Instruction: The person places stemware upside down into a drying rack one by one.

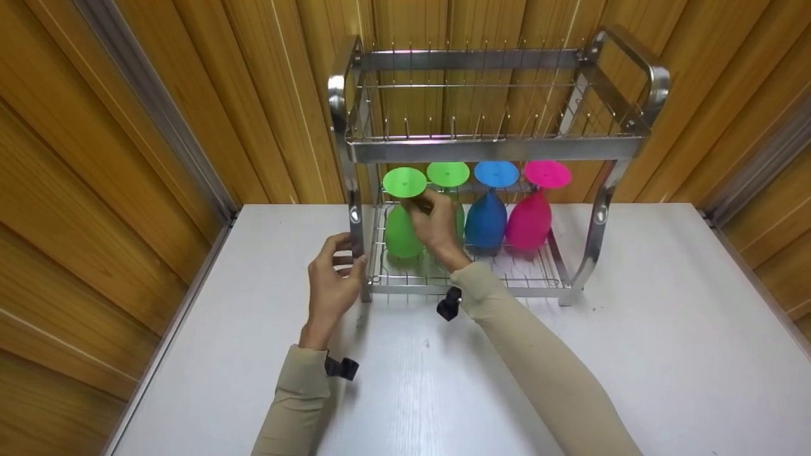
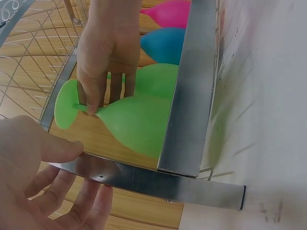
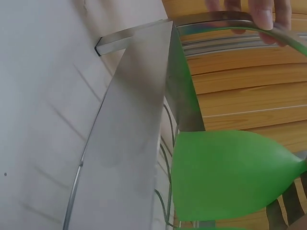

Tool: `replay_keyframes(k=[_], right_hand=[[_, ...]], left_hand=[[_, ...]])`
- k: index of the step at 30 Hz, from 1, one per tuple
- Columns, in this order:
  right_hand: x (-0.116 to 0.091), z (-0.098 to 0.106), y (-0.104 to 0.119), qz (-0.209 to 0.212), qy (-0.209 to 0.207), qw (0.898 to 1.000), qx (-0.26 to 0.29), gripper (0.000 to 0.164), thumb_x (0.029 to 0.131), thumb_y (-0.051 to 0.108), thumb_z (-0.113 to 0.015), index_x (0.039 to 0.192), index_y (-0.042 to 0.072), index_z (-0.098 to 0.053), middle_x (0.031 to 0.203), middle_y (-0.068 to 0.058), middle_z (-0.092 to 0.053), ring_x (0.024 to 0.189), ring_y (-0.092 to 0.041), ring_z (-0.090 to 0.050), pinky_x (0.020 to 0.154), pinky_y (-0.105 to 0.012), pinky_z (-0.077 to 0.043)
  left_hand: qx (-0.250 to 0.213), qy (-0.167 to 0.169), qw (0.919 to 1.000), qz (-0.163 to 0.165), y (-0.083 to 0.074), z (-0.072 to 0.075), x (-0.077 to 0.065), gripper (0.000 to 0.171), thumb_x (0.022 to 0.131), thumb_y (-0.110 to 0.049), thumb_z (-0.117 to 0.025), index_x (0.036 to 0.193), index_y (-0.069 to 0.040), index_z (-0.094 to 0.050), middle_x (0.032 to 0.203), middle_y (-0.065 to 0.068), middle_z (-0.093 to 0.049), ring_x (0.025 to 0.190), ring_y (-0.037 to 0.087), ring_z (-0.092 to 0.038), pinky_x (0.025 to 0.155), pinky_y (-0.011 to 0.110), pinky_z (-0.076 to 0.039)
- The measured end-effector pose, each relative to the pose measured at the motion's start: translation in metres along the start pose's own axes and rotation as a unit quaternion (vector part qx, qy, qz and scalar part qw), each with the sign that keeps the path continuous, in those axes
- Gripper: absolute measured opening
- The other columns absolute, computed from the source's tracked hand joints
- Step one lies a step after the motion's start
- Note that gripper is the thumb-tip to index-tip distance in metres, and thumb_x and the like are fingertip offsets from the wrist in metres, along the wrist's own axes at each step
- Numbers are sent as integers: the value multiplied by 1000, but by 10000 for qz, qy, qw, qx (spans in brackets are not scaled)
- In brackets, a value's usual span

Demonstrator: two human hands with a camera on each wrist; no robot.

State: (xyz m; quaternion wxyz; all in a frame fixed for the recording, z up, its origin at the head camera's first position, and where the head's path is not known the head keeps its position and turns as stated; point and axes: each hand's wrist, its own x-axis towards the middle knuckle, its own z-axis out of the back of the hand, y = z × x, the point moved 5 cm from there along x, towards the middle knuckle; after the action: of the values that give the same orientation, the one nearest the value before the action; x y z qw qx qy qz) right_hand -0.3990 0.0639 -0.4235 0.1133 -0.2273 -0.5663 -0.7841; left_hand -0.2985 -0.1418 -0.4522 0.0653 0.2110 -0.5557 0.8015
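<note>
Upside down on the lower wire shelf of a metal dish rack [image 1: 494, 151] stand plastic wine glasses. My right hand [image 1: 437, 221] pinches the stem of the front green wine glass [image 1: 403, 237], just under its round foot. Behind that hand is a second green wine glass [image 1: 448, 172], its bowl mostly hidden in the head view. To the right are a blue wine glass [image 1: 486, 221] and a pink wine glass [image 1: 530, 221]. My left hand [image 1: 332, 278] holds the rack's front left leg [image 2: 129, 175], thumb on one side and fingers on the other.
Above the glasses, the rack's upper tier [image 1: 469, 85] has upright wire prongs and a curved handle [image 1: 659, 82] at each end. The rack stands on a white table [image 1: 665, 354] against wood-look panels [image 1: 285, 95]. Wrist cameras [image 1: 450, 304] sit on both sleeves.
</note>
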Motion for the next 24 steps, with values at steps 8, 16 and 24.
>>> replay_keyframes(k=[8, 16, 24], right_hand=[[2, -14, -6, 362, -99, 9982, 466, 9, 95, -2, -75, 102, -6, -79, 105, -23, -80, 102, -36, -79, 90, -42, -66], [5, -18, -9, 282, -223, 9980, 523, 10, 96, -1, -75, 103, -8, -78, 105, -23, -79, 99, -35, -77, 88, -44, -66], [5, -18, -4, 112, -184, 9994, 259, 12, 98, 3, -75, 107, -4, -79, 111, -20, -80, 106, -31, -77, 94, -41, -65]], left_hand=[[127, -65, 9999, -66, 0, 2, -2, 41, 94, 1, -78, 133, -4, -66, 116, 16, -74, 96, 32, -77, 80, 45, -68], [44, -57, 9999, -95, 1, 1, -1, 41, 94, 1, -77, 133, -4, -66, 116, 16, -75, 95, 31, -77, 80, 44, -68], [32, -59, 9999, -82, 0, 0, 1, 42, 93, 1, -78, 133, -5, -66, 116, 15, -75, 95, 31, -76, 80, 44, -68]])
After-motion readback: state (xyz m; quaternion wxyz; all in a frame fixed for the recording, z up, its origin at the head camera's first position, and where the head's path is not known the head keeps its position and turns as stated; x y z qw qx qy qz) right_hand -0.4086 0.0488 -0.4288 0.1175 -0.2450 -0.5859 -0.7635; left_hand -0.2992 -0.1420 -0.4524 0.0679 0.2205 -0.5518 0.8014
